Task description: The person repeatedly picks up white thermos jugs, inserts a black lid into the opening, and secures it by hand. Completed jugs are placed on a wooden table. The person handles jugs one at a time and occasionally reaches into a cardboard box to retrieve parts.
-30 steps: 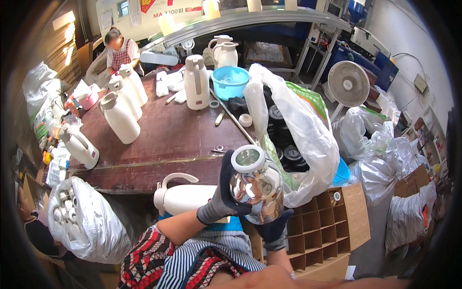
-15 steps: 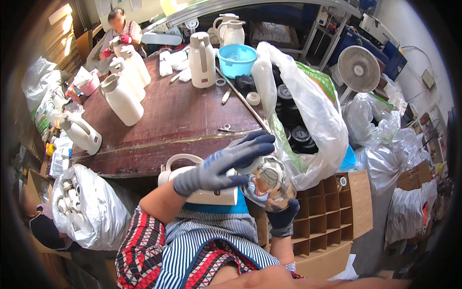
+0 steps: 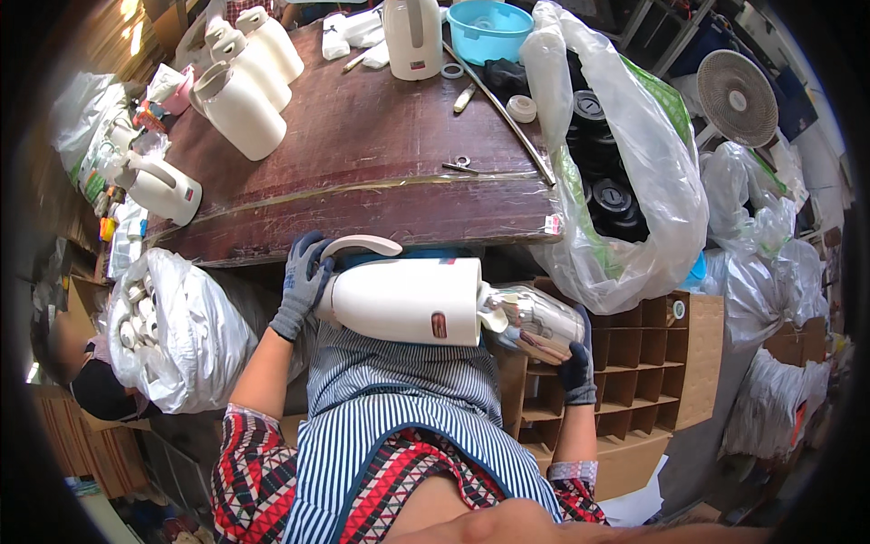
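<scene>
A white vacuum jug shell (image 3: 408, 299) lies sideways across my lap, with its handle toward the table and its open bottom facing right. At its narrow top end my left hand (image 3: 304, 283), in a grey and navy glove, is closed around the neck. My right hand (image 3: 578, 367), gloved alike, grips the wide end of a mirrored glass flask liner (image 3: 544, 319). The narrow end of the liner is at the shell's open bottom, beside a small white piece (image 3: 495, 319). How far the liner's neck reaches inside is hidden.
Several white jugs (image 3: 243, 113) stand on the dark red table (image 3: 362, 172), with a blue basin (image 3: 489, 34) and a metal rod (image 3: 507, 122). A plastic bag of black parts (image 3: 666, 181) hangs at the right edge. Below it is a divided carton (image 3: 634, 385); a white sack (image 3: 195, 335) sits left.
My left hand has gone from above the liner to the jug's neck. The liner has turned and now points into the shell's bottom. My view has tilted downward.
</scene>
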{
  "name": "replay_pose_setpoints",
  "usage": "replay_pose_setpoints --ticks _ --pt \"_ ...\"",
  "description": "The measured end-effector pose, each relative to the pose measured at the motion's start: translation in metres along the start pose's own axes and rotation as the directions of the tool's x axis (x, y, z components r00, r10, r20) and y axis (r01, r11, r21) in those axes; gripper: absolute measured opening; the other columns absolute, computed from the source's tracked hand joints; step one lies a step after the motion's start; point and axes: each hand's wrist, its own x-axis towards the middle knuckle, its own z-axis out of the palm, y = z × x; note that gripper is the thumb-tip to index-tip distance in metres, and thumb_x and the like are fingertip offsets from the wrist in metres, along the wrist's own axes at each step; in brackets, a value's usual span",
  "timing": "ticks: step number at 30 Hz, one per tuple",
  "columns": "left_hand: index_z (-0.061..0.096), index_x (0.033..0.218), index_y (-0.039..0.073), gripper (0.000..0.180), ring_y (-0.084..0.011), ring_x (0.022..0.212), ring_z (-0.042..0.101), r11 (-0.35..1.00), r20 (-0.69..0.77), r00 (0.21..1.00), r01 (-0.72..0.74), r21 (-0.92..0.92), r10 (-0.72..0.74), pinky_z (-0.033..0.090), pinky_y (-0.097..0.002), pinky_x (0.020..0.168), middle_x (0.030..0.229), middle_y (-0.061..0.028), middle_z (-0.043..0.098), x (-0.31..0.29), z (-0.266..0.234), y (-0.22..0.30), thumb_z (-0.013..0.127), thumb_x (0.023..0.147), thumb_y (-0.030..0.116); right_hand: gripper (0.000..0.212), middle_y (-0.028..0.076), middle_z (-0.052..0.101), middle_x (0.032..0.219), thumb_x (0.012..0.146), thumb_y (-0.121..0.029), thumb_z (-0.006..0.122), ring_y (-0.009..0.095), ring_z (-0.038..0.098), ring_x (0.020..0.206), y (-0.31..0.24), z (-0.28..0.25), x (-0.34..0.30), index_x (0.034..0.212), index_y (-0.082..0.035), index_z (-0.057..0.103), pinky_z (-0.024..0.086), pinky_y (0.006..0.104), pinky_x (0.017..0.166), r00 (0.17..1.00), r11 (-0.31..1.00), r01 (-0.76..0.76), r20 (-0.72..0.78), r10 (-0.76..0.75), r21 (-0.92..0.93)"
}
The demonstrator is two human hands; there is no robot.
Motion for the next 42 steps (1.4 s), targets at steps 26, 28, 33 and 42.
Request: replay_pose_setpoints --ticks 26,28,33,42 --pt "0.067 0.129 0.002 0.04 -0.0299 0.108 0.071 0.941 0.155 0.985 0.117 -0.316 -0.071 0.056 -0.038 0.096 0.119 -0.016 0.073 0.014 -0.015 0.132 0.071 0.096 0.025 0.086 0.012 0.058 0.147 0.079 -0.025 0.089 0.025 0.055 0.134 -0.026 0.092 0.059 0.151 -0.004 0.048 0.043 0.0402 0.115 0.921 0.976 0.011 0.383 0.075 -0.218" --pt "0.067 0.13 0.002 0.041 -0.0287 0.109 0.071 0.926 0.15 0.985 0.131 -0.355 -0.082 0.055 -0.0376 0.097 0.119 -0.0155 0.073 0.012 -0.014 0.13 0.071 0.096 0.025 0.087 0.012 0.058 0.146 0.078 -0.026 0.09 0.025 0.056 0.133 -0.021 0.091 0.054 0.151 -0.004 0.048 0.043 0.0402 0.115 0.926 0.935 0.153 0.377 -0.022 -0.321" --pt "0.067 0.13 0.001 0.04 -0.0245 0.109 0.069 0.85 0.186 0.975 0.2 -0.488 -0.123 0.054 -0.0361 0.098 0.12 -0.0136 0.072 0.011 -0.009 0.128 0.071 0.097 0.023 0.089 0.013 0.057 0.147 0.077 -0.026 0.091 0.026 0.056 0.134 -0.007 0.084 0.043 0.152 -0.004 0.047 0.044 0.0406 0.115 0.927 0.888 0.258 0.356 -0.117 -0.381" --pt "0.066 0.131 0.001 0.041 -0.0225 0.108 0.069 0.79 0.249 0.949 0.301 -0.535 -0.193 0.054 -0.035 0.099 0.118 -0.0125 0.073 0.013 -0.005 0.132 0.072 0.096 0.022 0.098 0.013 0.058 0.147 0.074 -0.024 0.095 0.027 0.056 0.133 -0.001 0.062 0.041 0.155 -0.002 0.044 0.044 0.0409 0.114 0.921 0.996 -0.065 0.382 0.081 -0.054"
